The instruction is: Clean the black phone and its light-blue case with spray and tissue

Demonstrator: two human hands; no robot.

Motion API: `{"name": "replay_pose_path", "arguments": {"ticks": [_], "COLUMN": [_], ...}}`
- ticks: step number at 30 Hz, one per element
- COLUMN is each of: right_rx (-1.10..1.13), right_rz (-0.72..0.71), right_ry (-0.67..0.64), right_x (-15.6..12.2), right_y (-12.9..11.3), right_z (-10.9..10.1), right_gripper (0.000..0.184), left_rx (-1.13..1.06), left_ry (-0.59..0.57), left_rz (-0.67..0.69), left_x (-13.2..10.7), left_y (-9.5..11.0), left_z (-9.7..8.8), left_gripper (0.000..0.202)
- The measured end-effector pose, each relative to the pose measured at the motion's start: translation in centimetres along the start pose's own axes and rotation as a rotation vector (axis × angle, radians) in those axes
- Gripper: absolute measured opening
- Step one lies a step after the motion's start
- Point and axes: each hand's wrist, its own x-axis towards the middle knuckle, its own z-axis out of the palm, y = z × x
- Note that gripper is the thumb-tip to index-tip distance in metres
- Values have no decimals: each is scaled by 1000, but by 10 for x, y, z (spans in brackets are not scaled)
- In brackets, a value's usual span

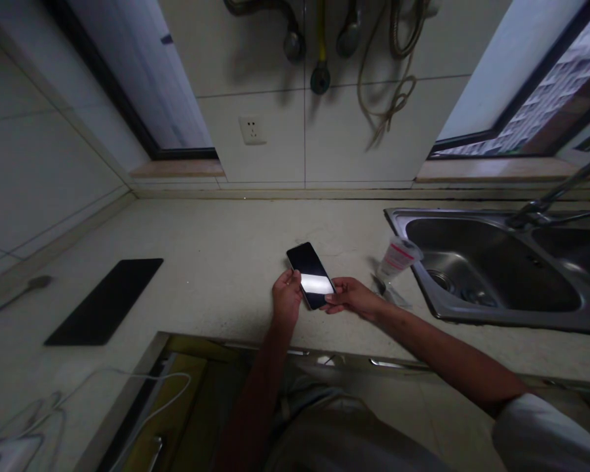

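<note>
A smartphone (pixel 311 263) with a dark screen is held over the pale countertop (pixel 226 262), tilted, with a bright white reflection across its lower half. My left hand (pixel 287 295) grips its left edge, thumb on the front. On the lower right corner, my right hand (pixel 349 295) pinches the phone with the thumb over the screen; its other fingers are partly hidden behind. Right of my right hand, a clear plastic cup (pixel 398 257) with red print leans by the sink's edge, a crumpled clear wrapper beside it.
A steel double sink (pixel 491 269) with a faucet (pixel 535 206) fills the right side. At left lie a black flat mat (pixel 105 301) and white cables (pixel 113 372). A wall socket (pixel 252 130) and hanging pipes (pixel 320 72) are on the tiled wall.
</note>
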Motion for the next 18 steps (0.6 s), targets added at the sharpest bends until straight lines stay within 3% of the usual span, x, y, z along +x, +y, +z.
{"name": "replay_pose_path", "arguments": {"ticks": [8, 18], "right_rx": [-49, -84], "right_rz": [17, 1], "right_ry": [72, -47], "right_x": [-2, -2], "right_y": [1, -2], "right_z": [0, 0], "right_gripper": [47, 50], "left_rx": [18, 29], "left_ry": [-14, -65], "left_rz": [-15, -38], "left_x": [-5, -3], "left_y": [1, -3], "left_z": [7, 4], "left_gripper": [47, 47]}}
